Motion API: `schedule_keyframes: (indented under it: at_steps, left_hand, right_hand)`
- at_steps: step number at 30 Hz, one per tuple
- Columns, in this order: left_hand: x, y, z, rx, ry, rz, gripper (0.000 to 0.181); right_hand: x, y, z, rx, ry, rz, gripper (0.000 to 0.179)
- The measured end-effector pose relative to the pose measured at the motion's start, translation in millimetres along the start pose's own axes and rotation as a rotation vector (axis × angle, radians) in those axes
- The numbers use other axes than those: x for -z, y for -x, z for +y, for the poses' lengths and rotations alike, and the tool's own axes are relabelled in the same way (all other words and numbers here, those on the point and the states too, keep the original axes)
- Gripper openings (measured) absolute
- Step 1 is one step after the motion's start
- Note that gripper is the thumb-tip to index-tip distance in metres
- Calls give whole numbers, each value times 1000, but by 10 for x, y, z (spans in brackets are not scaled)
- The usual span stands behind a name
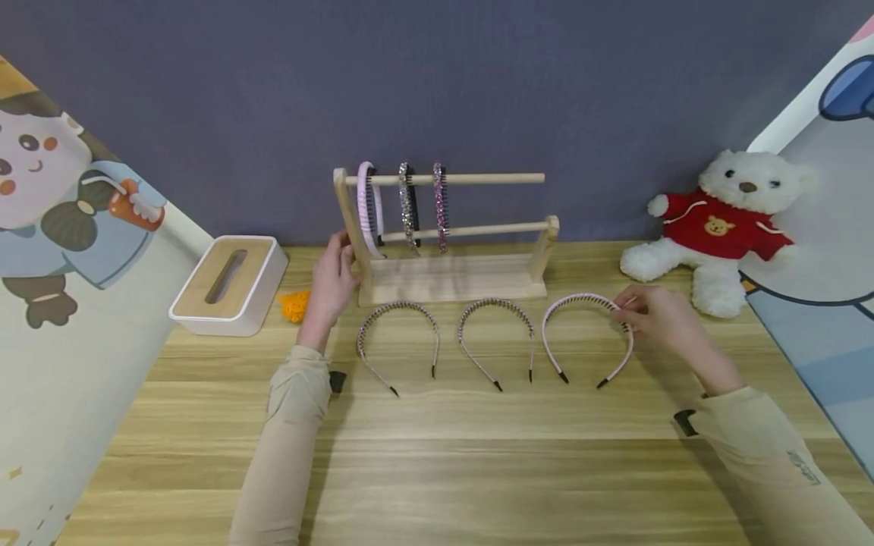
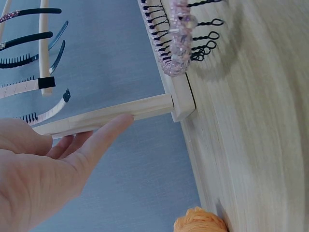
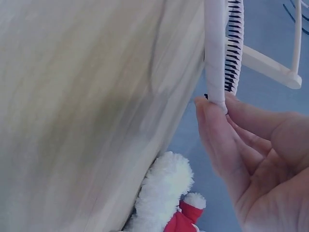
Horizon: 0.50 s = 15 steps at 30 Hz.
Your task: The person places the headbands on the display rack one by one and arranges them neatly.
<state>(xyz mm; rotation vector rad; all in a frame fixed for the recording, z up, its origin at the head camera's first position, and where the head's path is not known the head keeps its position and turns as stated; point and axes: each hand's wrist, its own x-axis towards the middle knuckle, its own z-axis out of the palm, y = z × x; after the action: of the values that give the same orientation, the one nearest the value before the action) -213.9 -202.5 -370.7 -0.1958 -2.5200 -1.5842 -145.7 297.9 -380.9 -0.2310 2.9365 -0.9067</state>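
Observation:
A wooden rack [image 1: 451, 284] stands at the back of the table. A pink, a silver and a sparkly pink headband [image 1: 440, 205] hang on its left end. My left hand [image 1: 337, 258] touches the rack's left post [image 2: 96, 118] with straight fingers and holds nothing. A beaded headband [image 2: 176, 53] lies by the rack's base. In front of the rack lie two beaded headbands [image 1: 399, 307] and a pink headband [image 1: 580, 299]. My right hand [image 1: 631, 312] pinches the pink headband [image 3: 215, 48] at its right side between thumb and fingertips [image 3: 205, 108].
A white tissue box [image 1: 228, 284] with a wooden lid sits at the left, with a small orange fluffy thing [image 1: 295, 305] beside it. A white teddy bear [image 1: 724, 227] in a red top sits at the right. Cartoon panels flank the table.

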Motion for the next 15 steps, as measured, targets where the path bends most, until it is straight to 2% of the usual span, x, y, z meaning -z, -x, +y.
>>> schedule_keyframes:
  at_steps: [15]
  left_hand:
    - [-6,9,3,3,-3,4,43]
  right_hand:
    - [138,32,-90,2,-58,17,18]
